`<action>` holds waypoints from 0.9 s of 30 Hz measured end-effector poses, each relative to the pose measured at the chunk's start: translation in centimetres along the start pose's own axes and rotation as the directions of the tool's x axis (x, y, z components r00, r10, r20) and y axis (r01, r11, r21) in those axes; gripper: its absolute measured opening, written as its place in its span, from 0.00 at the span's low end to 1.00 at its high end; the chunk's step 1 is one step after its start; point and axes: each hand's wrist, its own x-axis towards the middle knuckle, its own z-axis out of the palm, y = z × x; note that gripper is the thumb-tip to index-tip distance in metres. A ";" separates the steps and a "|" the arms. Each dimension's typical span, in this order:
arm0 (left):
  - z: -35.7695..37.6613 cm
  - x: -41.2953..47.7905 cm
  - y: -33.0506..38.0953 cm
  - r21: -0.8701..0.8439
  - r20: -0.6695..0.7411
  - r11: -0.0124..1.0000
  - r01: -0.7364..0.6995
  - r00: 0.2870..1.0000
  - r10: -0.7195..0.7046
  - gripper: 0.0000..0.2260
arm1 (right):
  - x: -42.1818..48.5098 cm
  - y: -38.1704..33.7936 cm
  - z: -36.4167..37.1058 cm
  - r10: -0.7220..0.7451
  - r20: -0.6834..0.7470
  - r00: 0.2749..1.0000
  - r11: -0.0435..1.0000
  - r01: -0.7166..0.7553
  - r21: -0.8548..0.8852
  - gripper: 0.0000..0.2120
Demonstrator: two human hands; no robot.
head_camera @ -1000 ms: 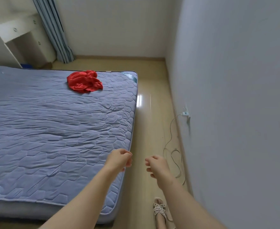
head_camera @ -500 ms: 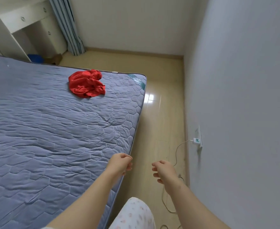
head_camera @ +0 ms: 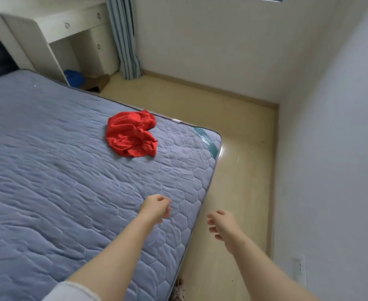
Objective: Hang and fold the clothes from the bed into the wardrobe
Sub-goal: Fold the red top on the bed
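Note:
A crumpled red garment [head_camera: 132, 134] lies near the far corner of the bed [head_camera: 48, 181], which has a blue-grey quilted cover. My left hand [head_camera: 156, 208] hovers over the bed's right edge, fingers loosely curled, holding nothing. My right hand [head_camera: 222, 223] hangs over the floor strip beside the bed, fingers relaxed and empty. Both hands are well short of the garment. No wardrobe is in view.
A white desk with drawers [head_camera: 55, 29] stands at the back left, with a blue item [head_camera: 74, 77] and a brown box [head_camera: 96, 83] beneath it. A grey-blue curtain [head_camera: 124, 38] hangs beside it. A white wall [head_camera: 341, 159] borders the narrow wooden floor strip [head_camera: 239, 170].
I have moved forward along the bed, so the red garment appears closer. My left hand has shifted over the mattress, and my right hand's fingers have loosened.

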 end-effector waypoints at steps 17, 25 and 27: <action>-5.8 19.2 9.3 -0.251 -0.309 0.947 0.199 0.911 -0.273 0.10 | 25.1 -20.0 8.4 -0.103 0.341 0.934 0.949 0.195 -0.248 0.07; -5.4 31.0 12.6 -0.461 -0.332 0.830 0.314 0.806 -0.490 0.09 | 38.8 -26.7 14.4 -0.083 0.458 0.885 0.803 0.331 -0.495 0.08; -5.0 34.0 11.7 -0.481 -0.323 0.814 0.327 0.797 -0.511 0.09 | 41.6 -26.5 16.1 -0.092 0.505 0.858 0.724 0.406 -0.558 0.10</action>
